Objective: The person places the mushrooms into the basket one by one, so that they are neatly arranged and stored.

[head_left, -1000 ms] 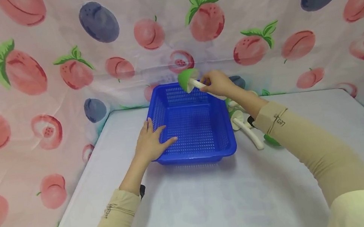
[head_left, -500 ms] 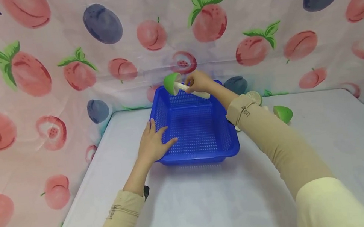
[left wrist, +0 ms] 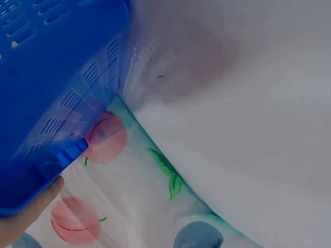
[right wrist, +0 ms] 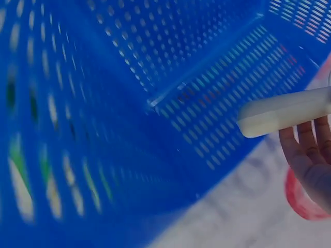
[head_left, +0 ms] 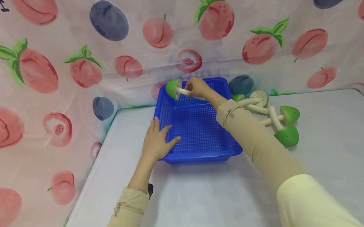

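My right hand (head_left: pixel 197 88) pinches the white stem of a toy mushroom (head_left: pixel 173 89) with a green cap. The mushroom lies sideways over the back left part of a blue plastic basket (head_left: pixel 201 159), its cap pointing left. In the right wrist view the stem's blunt end (right wrist: pixel 258 121) sticks out past the fingers, above the basket's perforated wall (right wrist: pixel 222 119). My left hand (head_left: pixel 155 142) rests on the basket's left rim with fingers spread and thumb over the inside. The left wrist view catches some fingers (left wrist: pixel 39 204) along the rim's outer side.
Several more green-capped mushrooms (head_left: pixel 287 136) lie in a loose pile right of the basket, partly behind my right sleeve (head_left: pixel 249 131). The white table (head_left: pixel 193 203) meets a fruit-printed cloth (head_left: pixel 161 2) at its back and left edges.
My right hand has carried the mushroom left over the basket, then slightly down. The pile on the right shows more as the arm swung left. My left hand keeps its place on the rim.
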{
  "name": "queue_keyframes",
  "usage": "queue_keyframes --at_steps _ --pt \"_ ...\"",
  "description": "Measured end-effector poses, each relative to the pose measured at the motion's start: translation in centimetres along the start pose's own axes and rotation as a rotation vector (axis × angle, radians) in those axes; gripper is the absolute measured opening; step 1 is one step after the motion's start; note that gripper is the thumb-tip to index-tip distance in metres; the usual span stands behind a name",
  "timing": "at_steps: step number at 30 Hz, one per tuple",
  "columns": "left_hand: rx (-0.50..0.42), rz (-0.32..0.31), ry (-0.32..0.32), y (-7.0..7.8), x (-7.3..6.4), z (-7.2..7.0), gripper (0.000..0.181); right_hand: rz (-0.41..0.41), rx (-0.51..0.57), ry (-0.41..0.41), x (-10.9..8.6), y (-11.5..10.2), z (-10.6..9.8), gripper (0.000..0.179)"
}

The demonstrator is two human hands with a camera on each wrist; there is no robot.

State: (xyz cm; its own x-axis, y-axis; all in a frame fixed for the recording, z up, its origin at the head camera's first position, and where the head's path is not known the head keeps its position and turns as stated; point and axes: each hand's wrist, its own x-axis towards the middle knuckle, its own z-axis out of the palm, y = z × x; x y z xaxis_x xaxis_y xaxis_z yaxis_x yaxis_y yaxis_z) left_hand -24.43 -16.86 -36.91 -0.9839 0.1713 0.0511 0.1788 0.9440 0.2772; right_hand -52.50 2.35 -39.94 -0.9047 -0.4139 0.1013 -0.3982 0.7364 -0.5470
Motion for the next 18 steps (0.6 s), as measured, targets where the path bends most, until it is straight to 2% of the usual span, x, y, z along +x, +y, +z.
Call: queue_keyframes --at_steps 3,4,5,7,10,12,14,16,18 --pt "0.014 0.005 0.016 0.0 0.1 -0.1 0.065 0.019 -0.02 0.041 1.0 0.8 1.8 0.019" --pt "0.013 0.004 0.02 0.1 0.1 -0.2 0.065 0.044 -0.017 0.009 1.4 1.0 2.1 0.022" --pt "0.017 0.002 0.023 0.1 0.1 -0.1 0.064 0.034 -0.033 0.032 2.2 1.8 3.2 0.019" --pt "0.017 -0.004 0.024 0.1 0.1 -0.1 0.064 0.024 -0.05 0.014 4.1 4.0 5.2 0.021" --pt "0.012 -0.007 0.012 0.3 0.0 0.2 0.064 0.034 -0.089 -0.033 8.3 9.0 8.8 0.025" --pt "0.002 -0.009 0.007 0.5 -0.1 0.2 0.064 0.022 -0.117 -0.026 11.9 13.5 11.8 0.029" --pt "0.001 -0.011 0.005 0.6 -0.1 0.2 0.064 0.028 -0.108 -0.035 13.9 16.2 13.7 0.032" --pt "0.011 -0.013 0.012 0.7 -0.2 0.2 0.064 0.041 -0.103 -0.038 14.5 17.1 14.8 0.034" --pt "0.021 -0.015 0.02 0.7 -0.2 0.1 0.063 0.053 -0.103 -0.031 13.5 16.3 14.8 0.032"
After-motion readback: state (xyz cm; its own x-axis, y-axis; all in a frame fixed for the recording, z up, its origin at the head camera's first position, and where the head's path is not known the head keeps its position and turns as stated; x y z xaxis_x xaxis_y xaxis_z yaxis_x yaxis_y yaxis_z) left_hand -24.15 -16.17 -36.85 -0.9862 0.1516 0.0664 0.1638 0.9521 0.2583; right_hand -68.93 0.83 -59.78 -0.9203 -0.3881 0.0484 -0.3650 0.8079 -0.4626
